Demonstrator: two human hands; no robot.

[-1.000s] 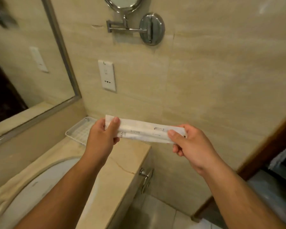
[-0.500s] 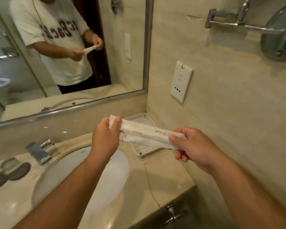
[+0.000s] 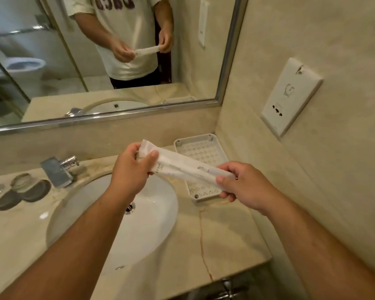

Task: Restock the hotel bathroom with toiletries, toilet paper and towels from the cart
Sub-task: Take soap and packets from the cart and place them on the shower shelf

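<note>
Two hands share one long white paper packet (image 3: 183,167), which I hold in the air above the counter (image 3: 221,241). Far off to the left of my grip lie some round coasters (image 3: 23,192) and the chrome faucet (image 3: 60,169), both well apart from my fingers. My left hand (image 3: 131,172) is closed around the packet's upper left end: the thumb presses on top, the other fingers curl behind, and the paper's edge pokes out just past them. Below this hand lies the white sink basin (image 3: 147,226). From there the packet slopes down toward the right, its small printed text facing up. Beneath its middle sits the white soap tray (image 3: 200,148), close under the packet but not touching it, pushed into the corner by the wall. My right hand (image 3: 245,187) pinches the lower right end, thumb on top and fingers folded underneath. Up to the right of that hand, a white wall socket (image 3: 290,96) is mounted on the tile.
</note>
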